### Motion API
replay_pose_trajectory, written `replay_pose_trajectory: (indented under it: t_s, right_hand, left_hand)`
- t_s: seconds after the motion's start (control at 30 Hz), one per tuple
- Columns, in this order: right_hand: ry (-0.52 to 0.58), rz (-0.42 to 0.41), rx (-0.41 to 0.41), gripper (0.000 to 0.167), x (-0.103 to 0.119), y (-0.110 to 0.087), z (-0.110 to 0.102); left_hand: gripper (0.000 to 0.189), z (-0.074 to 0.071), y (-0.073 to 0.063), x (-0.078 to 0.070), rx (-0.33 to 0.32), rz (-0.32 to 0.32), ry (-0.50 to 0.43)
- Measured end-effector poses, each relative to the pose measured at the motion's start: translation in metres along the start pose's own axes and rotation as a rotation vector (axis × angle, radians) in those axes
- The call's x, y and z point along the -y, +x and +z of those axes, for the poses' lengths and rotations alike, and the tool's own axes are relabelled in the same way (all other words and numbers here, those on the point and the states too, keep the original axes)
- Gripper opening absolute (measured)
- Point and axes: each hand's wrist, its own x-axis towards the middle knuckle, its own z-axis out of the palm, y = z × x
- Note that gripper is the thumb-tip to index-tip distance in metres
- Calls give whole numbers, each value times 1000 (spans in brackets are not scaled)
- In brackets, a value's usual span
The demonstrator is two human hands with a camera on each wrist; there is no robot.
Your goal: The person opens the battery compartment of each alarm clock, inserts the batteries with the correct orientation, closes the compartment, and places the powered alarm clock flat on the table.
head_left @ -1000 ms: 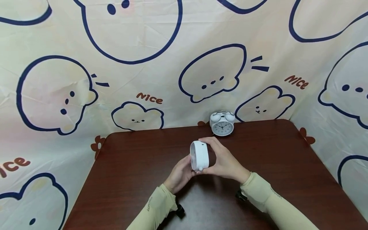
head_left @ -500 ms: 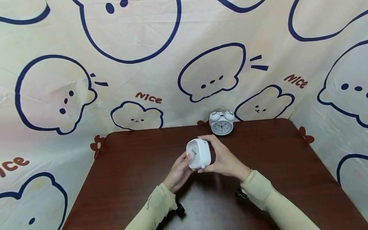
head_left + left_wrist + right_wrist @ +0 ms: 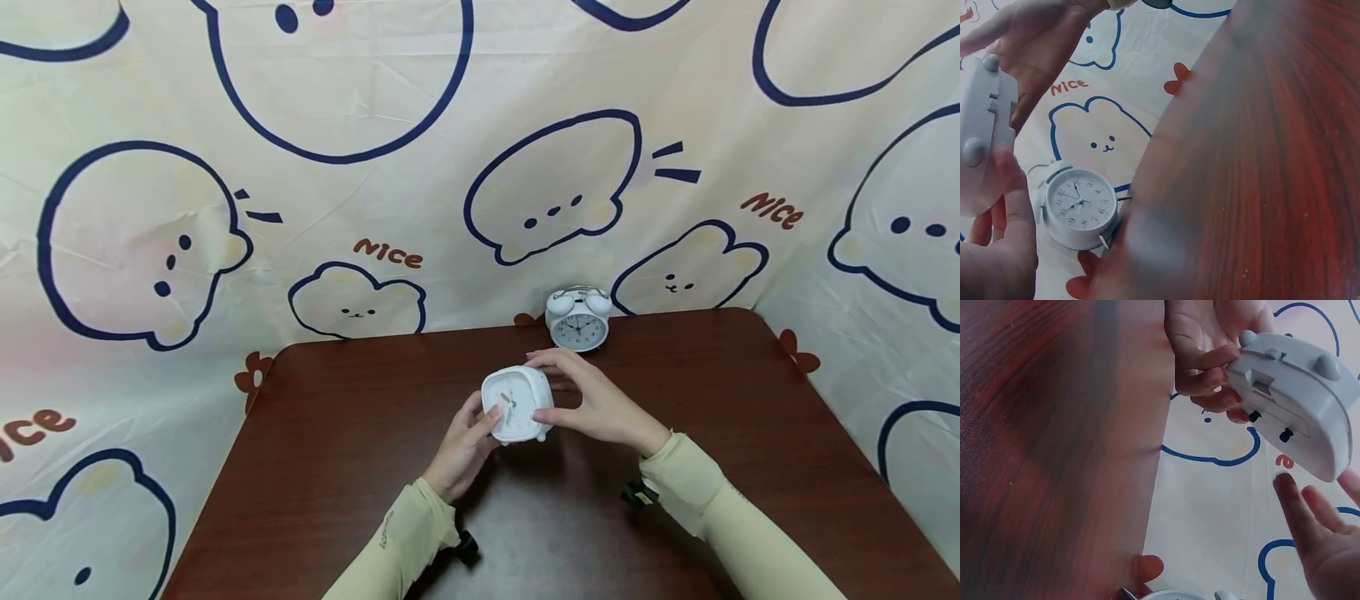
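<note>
A small white square alarm clock (image 3: 517, 404) is held above the middle of the table, its dial turned up and towards me in the head view. My left hand (image 3: 459, 450) grips its left side, thumb on the front and fingers behind. My right hand (image 3: 596, 404) is at the right side, thumb tip at the front edge. In the right wrist view the right hand's fingers (image 3: 1294, 509) spread loosely, apart from the clock's back. That view also shows two black knobs (image 3: 1286, 434) on the back and rounded feet (image 3: 1327, 367) underneath.
A white twin-bell alarm clock (image 3: 579, 321) stands at the back edge of the dark brown wooden table (image 3: 360, 417). Behind and beside the table hangs a pale cloth (image 3: 375, 200) with cartoon outlines.
The held clock has turned from edge-on so its dial faces me. My right hand has loosened and shifted slightly right; the left thumb now lies on the dial side.
</note>
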Motion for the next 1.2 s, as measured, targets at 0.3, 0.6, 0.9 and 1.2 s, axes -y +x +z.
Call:
replay_pose_trajectory:
  t_s: [0.3,0.6,0.9,1.2]
  right_hand:
    - [27,75,-29,47,-2,-1,0]
    - [45,75,-15,46,5,-3,-4]
    - [80,86,-16,44,4,-6,-4]
    - [98,113,-3,43,-7,-8,-7]
  left_hand:
    - [28,0,0,-1,-71,11,67]
    - [29,3,-1,-6,-85,70,180]
    - [46,-4,0,-10,-22,99,223]
    - [46,-8,-1,-18,-4,71,354]
